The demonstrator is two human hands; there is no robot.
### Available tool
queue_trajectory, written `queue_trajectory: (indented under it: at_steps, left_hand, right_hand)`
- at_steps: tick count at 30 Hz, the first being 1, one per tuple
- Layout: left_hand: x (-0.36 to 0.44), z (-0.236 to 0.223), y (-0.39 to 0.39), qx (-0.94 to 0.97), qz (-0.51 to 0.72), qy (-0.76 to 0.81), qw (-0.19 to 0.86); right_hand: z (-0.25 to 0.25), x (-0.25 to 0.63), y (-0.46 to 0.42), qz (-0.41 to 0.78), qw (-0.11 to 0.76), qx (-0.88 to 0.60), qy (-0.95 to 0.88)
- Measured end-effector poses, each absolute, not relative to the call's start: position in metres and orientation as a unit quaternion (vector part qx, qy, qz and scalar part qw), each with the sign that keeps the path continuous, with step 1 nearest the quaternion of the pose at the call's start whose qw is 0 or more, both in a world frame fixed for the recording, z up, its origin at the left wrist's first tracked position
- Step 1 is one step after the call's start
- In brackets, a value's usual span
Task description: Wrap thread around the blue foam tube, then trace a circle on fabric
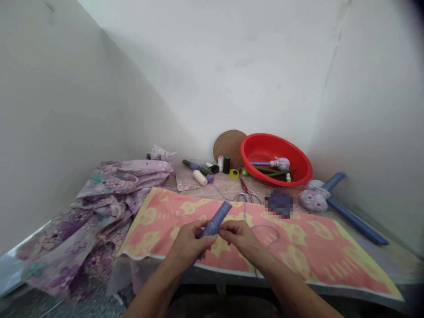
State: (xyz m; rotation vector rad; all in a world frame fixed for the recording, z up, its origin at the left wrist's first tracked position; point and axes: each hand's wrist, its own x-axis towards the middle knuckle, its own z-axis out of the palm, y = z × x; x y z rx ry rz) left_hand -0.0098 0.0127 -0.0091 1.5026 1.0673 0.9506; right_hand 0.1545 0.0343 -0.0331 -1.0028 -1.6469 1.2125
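The blue-purple stick [218, 217] slants from near left to far right, clasped in the left hand [189, 242], right hand [239, 235] fingertips pinched together beside it.

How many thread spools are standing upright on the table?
2: a white spool and a black spool, side by side in front of the brown cardboard. More could be hidden behind the red tub.

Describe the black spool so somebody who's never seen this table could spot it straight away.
Find the big red basin, then the round brown cardboard showing at its left. Standing upright in front of that cardboard is the black spool, immediately right of a white spool. Its dark thread and green top set it apart from that neighbour, which has a pink top.
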Motion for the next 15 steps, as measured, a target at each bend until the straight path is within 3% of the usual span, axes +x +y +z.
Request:
queue_trajectory:
  at_steps: [9, 15]
  left_hand:
    - [-0.014, -0.012, 0.016, 0.631, 0.379, 0.533, 0.418]
    - [-0.015, -0.013, 0.014, 0.720, 0.304, 0.588, 0.209]
  right_hand:
    - [-0.031, 0.160, 0.025, 0.280, 0.364, -0.430, -0.778]
    - [-0.018, 0.157, 0.013, 0.169, 0.318, -0.413, -0.837]
